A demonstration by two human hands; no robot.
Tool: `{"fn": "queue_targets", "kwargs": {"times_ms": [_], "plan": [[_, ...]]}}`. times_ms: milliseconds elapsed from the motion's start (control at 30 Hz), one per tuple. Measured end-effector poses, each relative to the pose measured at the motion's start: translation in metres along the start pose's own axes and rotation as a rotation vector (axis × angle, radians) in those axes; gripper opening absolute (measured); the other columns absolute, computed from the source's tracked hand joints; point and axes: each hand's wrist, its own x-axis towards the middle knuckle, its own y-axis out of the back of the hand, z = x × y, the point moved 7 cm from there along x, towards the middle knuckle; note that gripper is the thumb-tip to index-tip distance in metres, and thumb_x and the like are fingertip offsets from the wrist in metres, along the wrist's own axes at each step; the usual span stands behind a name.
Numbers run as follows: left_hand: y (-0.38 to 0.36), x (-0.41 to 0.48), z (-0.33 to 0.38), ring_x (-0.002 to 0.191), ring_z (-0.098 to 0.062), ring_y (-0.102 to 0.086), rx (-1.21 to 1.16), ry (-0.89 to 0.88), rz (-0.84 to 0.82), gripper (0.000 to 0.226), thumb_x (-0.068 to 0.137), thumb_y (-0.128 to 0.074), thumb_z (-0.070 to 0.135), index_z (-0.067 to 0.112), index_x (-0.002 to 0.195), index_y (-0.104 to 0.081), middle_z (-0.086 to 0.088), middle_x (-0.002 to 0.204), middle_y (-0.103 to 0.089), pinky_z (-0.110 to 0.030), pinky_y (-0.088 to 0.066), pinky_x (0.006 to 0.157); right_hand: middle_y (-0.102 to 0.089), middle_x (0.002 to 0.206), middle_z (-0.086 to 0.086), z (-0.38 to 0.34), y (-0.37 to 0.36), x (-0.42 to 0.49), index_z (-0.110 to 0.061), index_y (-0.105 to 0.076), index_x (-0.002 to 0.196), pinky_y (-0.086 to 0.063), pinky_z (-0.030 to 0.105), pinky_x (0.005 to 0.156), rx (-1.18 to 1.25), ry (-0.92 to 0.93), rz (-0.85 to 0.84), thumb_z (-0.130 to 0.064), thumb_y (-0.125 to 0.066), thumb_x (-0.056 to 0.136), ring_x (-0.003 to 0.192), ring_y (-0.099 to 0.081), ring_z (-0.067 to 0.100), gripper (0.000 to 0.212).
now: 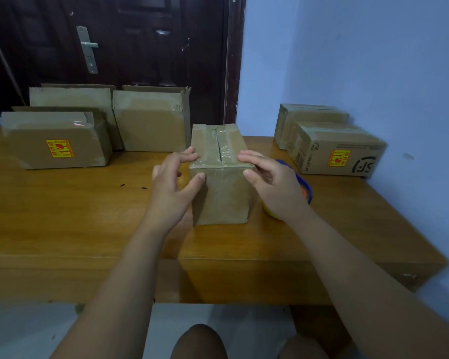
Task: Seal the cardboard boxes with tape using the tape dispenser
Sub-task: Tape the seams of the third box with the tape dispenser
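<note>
Box [219,195]: centre of the wooden table [62,203], taped top up.
Left hand [175,178]: my fingers curl over its top edge.
Right hand [271,183]: likewise; tape dispenser [306,189] just behind.
Room: dark door [153,53], blue wall [347,60].

Left hand [171,186] and right hand [274,183] on taped cardboard box [221,203], wooden table [62,206] beneath.

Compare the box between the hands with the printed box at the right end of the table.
The middle box is held by the left hand and right hand; the printed box lies untouched. The middle box's faces are plain; the printed box carries a yellow sticker and black logo. The middle box turns a narrow end to the camera; the printed box a long side. Both are brown cardboard, resting on the table.
</note>
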Motion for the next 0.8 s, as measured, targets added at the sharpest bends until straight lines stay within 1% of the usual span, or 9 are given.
{"fn": "queue_targets", "kwargs": {"times_ms": [100, 167, 233, 333, 500, 567, 633, 700, 800], "plan": [[-0.007, -0.002, 0.005, 0.122, -0.008, -0.032, 0.033, 0.038, 0.045, 0.057, 0.067, -0.062, 0.06, 0.032, 0.113, -0.043, 0.022, 0.127, -0.039, -0.03, -0.035, 0.096, -0.052, 0.127, -0.019, -0.003, -0.004, -0.004, -0.024, -0.06, 0.124, -0.039, 0.03, 0.109, -0.043, 0.029, 0.061, -0.021, -0.06, 0.091, 0.124, -0.044, -0.005, 0.033], [-0.011, -0.004, 0.009, 0.123, -0.008, -0.036, -0.011, 0.048, 0.118, 0.068, 0.06, -0.068, 0.066, 0.029, 0.111, -0.042, 0.018, 0.123, -0.039, -0.031, -0.038, 0.099, -0.056, 0.127, -0.014, -0.004, -0.008, -0.007, -0.02, -0.061, 0.121, -0.042, 0.025, 0.105, -0.042, 0.04, 0.149, -0.027, -0.064, 0.089, 0.121, -0.048, -0.003, 0.033], [-0.014, -0.005, 0.009, 0.121, -0.006, -0.039, -0.03, 0.043, 0.182, 0.06, 0.066, -0.073, 0.054, 0.026, 0.108, -0.042, 0.015, 0.121, -0.04, -0.033, -0.041, 0.1, -0.059, 0.127, -0.008, -0.005, -0.012, -0.008, -0.016, -0.062, 0.119, -0.043, 0.023, 0.101, -0.04, 0.042, 0.228, -0.027, -0.065, 0.088, 0.119, -0.051, 0.002, 0.033], [-0.014, -0.004, 0.009, 0.121, -0.008, -0.039, 0.028, 0.035, 0.226, 0.052, 0.071, -0.073, 0.045, 0.024, 0.108, -0.043, 0.014, 0.122, -0.04, -0.029, -0.04, 0.094, -0.057, 0.125, -0.011, -0.003, -0.014, -0.008, -0.016, -0.062, 0.118, -0.041, 0.019, 0.1, 0.002, 0.019, 0.256, -0.025, -0.064, 0.09, 0.118, -0.049, -0.001, 0.029], [-0.011, -0.003, 0.007, 0.119, -0.007, -0.036, 0.044, -0.017, 0.205, 0.042, 0.078, -0.07, 0.043, 0.026, 0.107, -0.044, 0.018, 0.122, -0.042, -0.024, -0.033, 0.092, -0.057, 0.128, -0.01, 0.001, -0.009, -0.006, -0.022, -0.061, 0.119, -0.045, 0.035, 0.103, 0.099, 0.009, 0.174, -0.022, -0.054, 0.096, 0.124, -0.05, 0.004, 0.023], [-0.009, -0.004, 0.001, 0.117, -0.003, -0.035, -0.009, -0.043, 0.165, 0.037, 0.081, -0.059, 0.051, 0.03, 0.109, -0.046, 0.029, 0.119, -0.041, -0.02, -0.032, 0.093, -0.057, 0.125, -0.013, 0.003, -0.009, -0.006, -0.024, -0.062, 0.117, -0.046, 0.035, 0.103, 0.142, -0.01, 0.154, -0.021, -0.054, 0.096, 0.124, -0.05, 0.003, 0.022], [-0.006, -0.002, -0.002, 0.115, -0.003, -0.036, -0.017, -0.074, 0.159, 0.036, 0.081, -0.049, 0.055, 0.032, 0.108, -0.047, 0.032, 0.118, -0.04, -0.016, -0.031, 0.091, -0.058, 0.121, -0.016, 0.003, -0.009, -0.005, -0.026, -0.063, 0.114, -0.045, 0.031, 0.104, 0.2, -0.026, 0.15, -0.019, -0.056, 0.095, 0.123, -0.05, 0.001, 0.021], [-0.006, 0.0, 0.0, 0.115, -0.007, -0.039, 0.002, -0.094, 0.171, 0.033, 0.082, -0.048, 0.054, 0.03, 0.106, -0.048, 0.023, 0.118, -0.045, -0.012, -0.03, 0.088, -0.059, 0.12, -0.014, 0.002, -0.008, -0.004, -0.027, -0.063, 0.112, -0.044, 0.025, 0.103, 0.229, -0.035, 0.152, -0.016, -0.057, 0.095, 0.121, -0.05, -0.003, 0.021], [-0.007, 0.001, 0.0, 0.115, -0.006, -0.038, -0.019, -0.081, 0.143, 0.031, 0.081, -0.048, 0.055, 0.034, 0.104, -0.047, 0.026, 0.117, -0.044, -0.017, -0.031, 0.089, -0.059, 0.12, -0.013, 0.002, -0.007, -0.002, -0.028, -0.063, 0.111, -0.042, 0.013, 0.098, 0.283, -0.053, 0.104, -0.014, -0.057, 0.094, 0.116, -0.049, -0.012, 0.023]]}}
